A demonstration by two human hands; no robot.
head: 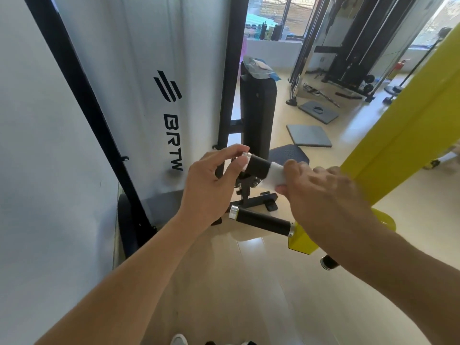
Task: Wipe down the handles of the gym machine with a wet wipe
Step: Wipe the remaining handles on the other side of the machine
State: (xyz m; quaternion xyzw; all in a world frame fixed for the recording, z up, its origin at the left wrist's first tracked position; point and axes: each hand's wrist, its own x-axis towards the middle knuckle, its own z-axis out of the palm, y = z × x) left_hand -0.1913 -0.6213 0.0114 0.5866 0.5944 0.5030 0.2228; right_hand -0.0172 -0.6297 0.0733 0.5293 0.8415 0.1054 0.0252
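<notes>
Two black handles with chrome end caps stick out leftward from the yellow machine arm. My left hand pinches the chrome tip of the upper handle between thumb and fingers. My right hand wraps a white wet wipe around that same handle, near the yellow arm. The lower handle sits bare below my hands. A third black handle end pokes out under my right forearm.
A grey-white shroud marked BRTW with black frame bars fills the left. Behind the handles stand a black back pad with a wipe packet on top, and a seat. Grey floor mats and a cable machine lie farther back.
</notes>
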